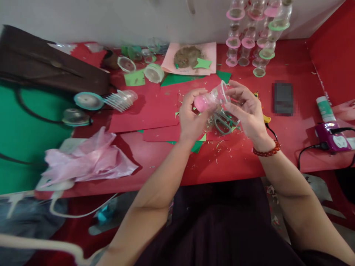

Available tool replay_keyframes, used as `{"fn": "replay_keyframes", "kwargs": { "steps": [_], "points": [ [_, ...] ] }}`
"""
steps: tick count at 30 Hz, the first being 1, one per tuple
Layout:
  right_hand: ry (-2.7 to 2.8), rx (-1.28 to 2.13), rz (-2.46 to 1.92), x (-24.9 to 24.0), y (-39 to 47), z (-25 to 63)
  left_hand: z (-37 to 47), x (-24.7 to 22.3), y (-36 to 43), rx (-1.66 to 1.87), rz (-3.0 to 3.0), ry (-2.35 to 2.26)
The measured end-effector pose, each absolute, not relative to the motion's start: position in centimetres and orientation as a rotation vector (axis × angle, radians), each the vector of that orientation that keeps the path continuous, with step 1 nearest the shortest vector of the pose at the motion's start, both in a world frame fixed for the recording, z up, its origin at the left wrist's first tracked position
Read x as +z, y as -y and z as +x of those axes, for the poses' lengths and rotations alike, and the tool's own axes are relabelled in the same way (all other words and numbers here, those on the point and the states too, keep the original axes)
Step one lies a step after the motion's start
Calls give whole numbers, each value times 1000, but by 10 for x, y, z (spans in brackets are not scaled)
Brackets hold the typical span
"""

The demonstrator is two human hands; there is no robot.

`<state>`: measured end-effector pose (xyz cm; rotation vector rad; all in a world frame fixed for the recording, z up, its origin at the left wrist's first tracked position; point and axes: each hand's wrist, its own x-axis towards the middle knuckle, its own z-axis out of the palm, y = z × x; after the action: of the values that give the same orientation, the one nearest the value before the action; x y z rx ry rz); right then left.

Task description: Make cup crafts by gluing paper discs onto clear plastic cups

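Observation:
A clear plastic piece (213,96), made of cups joined at their narrow ends, lies tilted between my hands, with a pink end at left and a pale rim at right. My left hand (191,116) is closed around its pink end. At the rim, my right hand (246,109) has its fingers curved and its thumb against the plastic. Grey-handled scissors (222,123) lie just below, among paper scraps. Under the hands are sheets of red paper (149,107) and bits of green paper (197,146).
Stacked clear cups with pink and green rims (249,43) stand at the back right. A pink plastic bag (91,159) and nested cups (122,99) lie left. Right are a blurred dark object (283,98), a glue stick (325,108) and a purple device (332,136).

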<state>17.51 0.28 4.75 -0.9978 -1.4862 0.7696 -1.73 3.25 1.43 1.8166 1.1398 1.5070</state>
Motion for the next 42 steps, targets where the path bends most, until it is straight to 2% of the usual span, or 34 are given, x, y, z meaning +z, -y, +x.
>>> {"fn": "replay_keyframes", "kwargs": {
  "steps": [22,27,37,42],
  "points": [
    [1571,435,-1036,43,1,168,-16,17,-34,1238,1570,-734],
    [1603,471,-1030,38,1,164,-16,19,-32,1108,1434,-703],
    [1482,449,-1082,43,-1,167,-18,14,-38,1177,1420,-754],
    [1418,603,-1092,39,-4,166,-16,14,-33,1189,1390,-766]
  ]
}}
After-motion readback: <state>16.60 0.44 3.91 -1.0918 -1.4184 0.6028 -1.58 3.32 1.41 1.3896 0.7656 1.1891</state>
